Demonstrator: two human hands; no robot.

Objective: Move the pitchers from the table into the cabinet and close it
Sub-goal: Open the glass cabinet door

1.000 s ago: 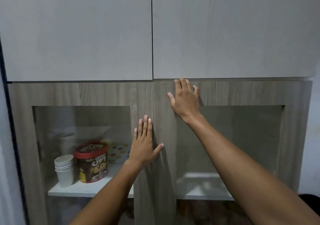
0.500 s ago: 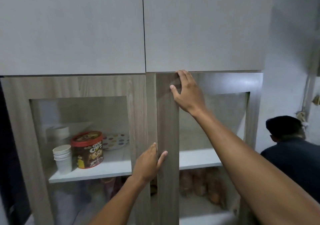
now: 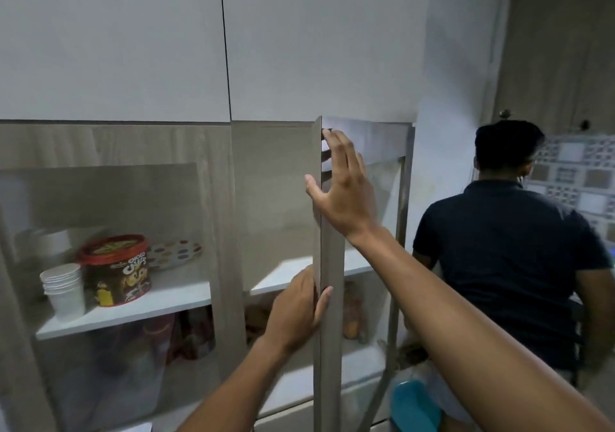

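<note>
Head view, left hand (image 3: 296,311), right hand (image 3: 346,195) gripping cabinet door (image 3: 331,381)

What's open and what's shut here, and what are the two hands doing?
Right cabinet door, open, swung out.
Left cabinet door, shut.
Upper white doors, shut.
Choco Chips tub, upright, lid on.
Paper cups, stacked upright.
Left hand, grips the right door's edge.
Right hand, holds that edge near the top.

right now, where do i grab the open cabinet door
Its free vertical edge, from the front: the cabinet door stands ajar, no handle shows, and that thin edge faces you. Left hand and right hand grip it there.
</note>
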